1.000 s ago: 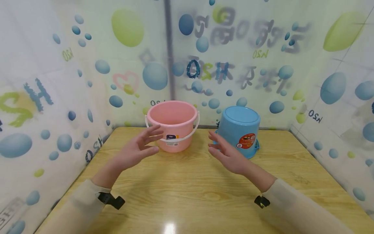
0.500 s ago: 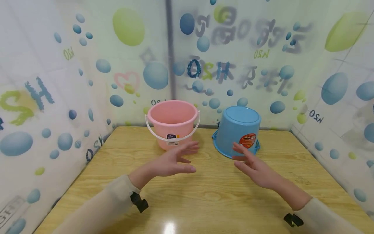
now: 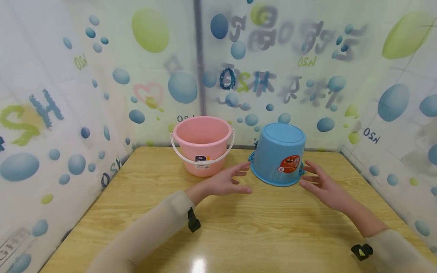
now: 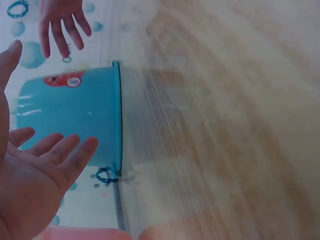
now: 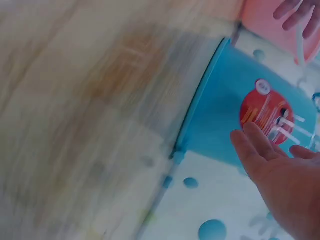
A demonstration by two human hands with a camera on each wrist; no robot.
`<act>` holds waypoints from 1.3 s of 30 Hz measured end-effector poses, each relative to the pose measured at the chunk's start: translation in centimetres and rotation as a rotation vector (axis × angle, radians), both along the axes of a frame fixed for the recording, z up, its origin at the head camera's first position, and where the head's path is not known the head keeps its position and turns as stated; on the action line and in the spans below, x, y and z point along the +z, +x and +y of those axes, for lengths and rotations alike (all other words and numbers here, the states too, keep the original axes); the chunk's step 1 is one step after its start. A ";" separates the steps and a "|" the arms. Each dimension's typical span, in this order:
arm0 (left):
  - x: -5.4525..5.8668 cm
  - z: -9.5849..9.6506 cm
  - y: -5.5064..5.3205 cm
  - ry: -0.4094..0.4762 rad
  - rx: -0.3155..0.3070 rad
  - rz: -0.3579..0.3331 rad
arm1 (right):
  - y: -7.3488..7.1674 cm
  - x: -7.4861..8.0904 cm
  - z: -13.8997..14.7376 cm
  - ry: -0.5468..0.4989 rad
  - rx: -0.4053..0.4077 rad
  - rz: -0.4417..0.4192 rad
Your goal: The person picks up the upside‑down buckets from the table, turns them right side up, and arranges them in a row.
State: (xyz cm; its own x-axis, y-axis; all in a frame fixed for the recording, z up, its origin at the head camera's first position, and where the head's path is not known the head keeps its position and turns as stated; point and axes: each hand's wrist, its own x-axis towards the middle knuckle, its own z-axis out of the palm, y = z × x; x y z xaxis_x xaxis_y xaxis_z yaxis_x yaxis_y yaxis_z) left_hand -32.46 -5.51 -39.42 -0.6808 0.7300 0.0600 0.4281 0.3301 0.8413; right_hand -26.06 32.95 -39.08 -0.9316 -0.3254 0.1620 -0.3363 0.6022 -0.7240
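Observation:
A blue bucket [image 3: 273, 155] stands upside down on the wooden table, its base facing up and a red round label on its side. My left hand [image 3: 227, 181] reaches to the bucket's left with fingers spread and nothing in them. On the other side, my right hand [image 3: 327, 189] has its fingertips right at the bucket's lower right edge, near the handle joint. Both palms face the bucket, as the left wrist view also shows with the blue bucket [image 4: 70, 115] between the two hands.
A pink bucket [image 3: 205, 151] stands upright behind my left hand, its white handle [image 3: 201, 162] hanging in front. The wooden table [image 3: 239, 235] ends at a patterned curtain [image 3: 153, 68] at the back, with more of it along both sides.
Both hands have moved to the right, from in front of the two buckets to either side of the blue one. Neither bucket has moved.

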 end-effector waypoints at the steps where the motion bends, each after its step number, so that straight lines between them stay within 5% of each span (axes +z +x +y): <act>1: -0.2 0.3 -0.5 -0.008 0.010 0.005 | -0.4 -0.1 0.4 0.012 -0.007 -0.007; 15: -2.2 4.0 -6.4 -0.078 0.122 0.026 | -4.6 -1.8 2.7 0.138 -0.048 -0.205; 22: -2.9 5.4 -8.7 -0.198 0.177 0.062 | -6.4 -1.9 2.6 0.185 -0.054 -0.232; 39: -3.6 7.0 -9.6 -0.378 0.253 0.083 | -8.0 -2.5 1.6 0.267 -0.038 -0.262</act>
